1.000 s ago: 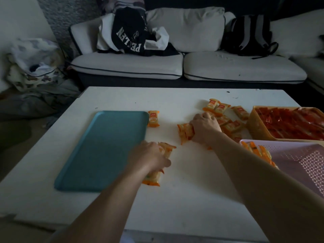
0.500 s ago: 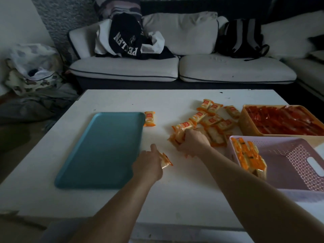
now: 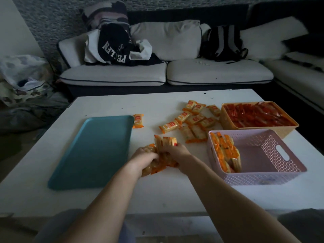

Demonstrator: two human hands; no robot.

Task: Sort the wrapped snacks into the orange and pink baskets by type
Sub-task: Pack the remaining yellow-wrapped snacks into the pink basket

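Observation:
My left hand (image 3: 142, 159) and my right hand (image 3: 177, 153) meet at the table's middle, both closed around one bunch of orange-and-clear wrapped crackers (image 3: 164, 142). Several more of these crackers (image 3: 191, 121) lie loose on the table beyond the hands, and one single cracker (image 3: 138, 121) sits beside the tray's far corner. The pink basket (image 3: 266, 174) at the right holds several crackers stacked against its left wall. Behind it the orange basket (image 3: 226, 120) is full of red wrapped snacks (image 3: 257, 114).
A teal tray (image 3: 94, 149) lies flat on the left half of the white table (image 3: 175, 193). Past the table's far edge stands a white sofa (image 3: 166, 74) with clothes and a black backpack (image 3: 222, 43). Bags and laundry are piled on the floor at left.
Both hands have come together at the table's middle and merged their separate handfuls into one bunch of crackers. The camera has tilted, so the baskets show more fully.

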